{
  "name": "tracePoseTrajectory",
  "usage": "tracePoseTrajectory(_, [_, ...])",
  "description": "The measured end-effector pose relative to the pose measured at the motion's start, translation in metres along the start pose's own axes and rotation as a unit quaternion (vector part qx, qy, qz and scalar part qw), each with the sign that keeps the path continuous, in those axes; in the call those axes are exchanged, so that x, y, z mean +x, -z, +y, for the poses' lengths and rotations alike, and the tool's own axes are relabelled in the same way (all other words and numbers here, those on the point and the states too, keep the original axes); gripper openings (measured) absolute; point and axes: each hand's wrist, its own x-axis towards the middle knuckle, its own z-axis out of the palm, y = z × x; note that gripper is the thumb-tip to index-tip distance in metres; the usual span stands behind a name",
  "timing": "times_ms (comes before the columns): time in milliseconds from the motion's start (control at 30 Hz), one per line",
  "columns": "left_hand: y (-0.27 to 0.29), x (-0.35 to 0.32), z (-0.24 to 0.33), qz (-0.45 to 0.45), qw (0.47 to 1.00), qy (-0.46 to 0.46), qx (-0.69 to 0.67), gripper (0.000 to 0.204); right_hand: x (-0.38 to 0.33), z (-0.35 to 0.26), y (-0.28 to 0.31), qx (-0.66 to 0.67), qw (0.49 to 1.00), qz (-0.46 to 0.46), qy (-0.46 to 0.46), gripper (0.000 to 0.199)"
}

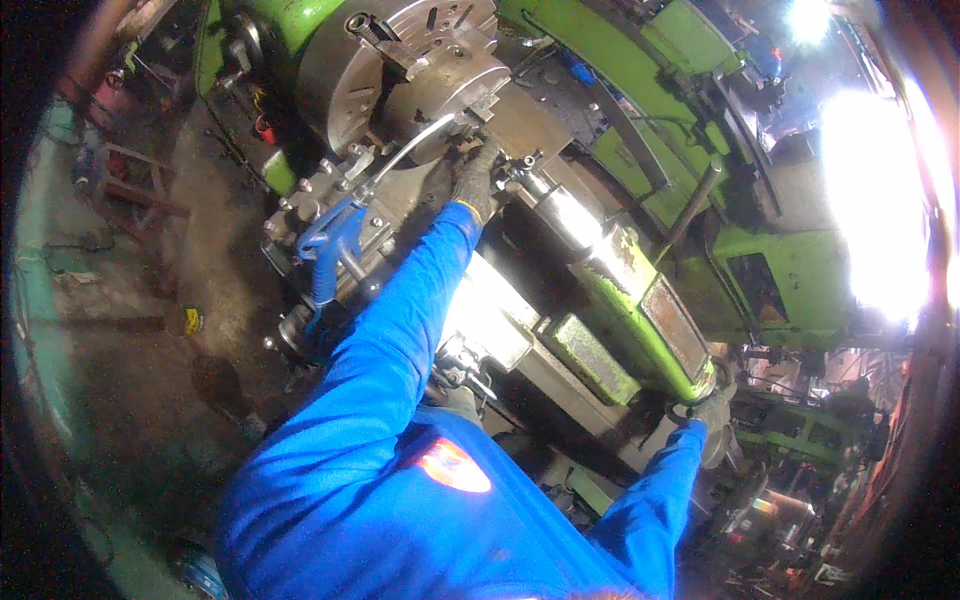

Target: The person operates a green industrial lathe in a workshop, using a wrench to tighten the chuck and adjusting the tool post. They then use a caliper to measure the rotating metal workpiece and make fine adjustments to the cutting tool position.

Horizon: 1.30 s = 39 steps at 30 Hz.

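Note:
My left hand (474, 183), in a dark glove, reaches in beside the end of a thick round metal workpiece (450, 85) mounted on the lathe's large slotted faceplate (335, 75). Its fingertips lie close to the workpiece's end and are partly hidden, so their grip is unclear. Just to its right is the bright tailstock quill (568, 217), which comes out of the green tailstock (650, 315). At the tailstock's rear end, my gloved right hand (713, 405) is closed on the rim of a metal handwheel (716, 445).
A blue air gun (335, 245) rests on the carriage, left of my left forearm. Bolted clamps and a tool post (325, 185) stand near the faceplate. Green machine housing (790, 285) rises beyond the tailstock. A rusty metal frame (140, 190) is on the floor at left.

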Motion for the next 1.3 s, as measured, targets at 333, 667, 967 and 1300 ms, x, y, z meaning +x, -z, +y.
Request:
tracePoseTrajectory(333, [0.016, 0.013, 0.004, -0.081, 0.995, -0.002, 0.055, 0.023, 0.023, 0.044, -0.013, 0.001, 0.999, 0.006, 0.051, 0.048])
tracePoseTrajectory(667, [0.013, 0.015, -0.006, -0.084, 0.996, 0.011, -0.025, 0.046, 0.011, 0.024, 0.001, -0.049, 0.997, 0.012, -0.054, 0.045])
tracePoseTrajectory(967, [0.0, -0.008, 0.004, -0.037, 0.993, -0.05, 0.099, 0.03, 0.028, 0.054, -0.006, -0.041, 0.997, 0.062, -0.003, 0.078])
tracePoseTrajectory(1300, [0.012, -0.009, -0.013, -0.079, 0.991, -0.054, 0.089, 0.017, 0.018, 0.05, -0.007, -0.129, 0.984, 0.08, 0.089, 0.067])
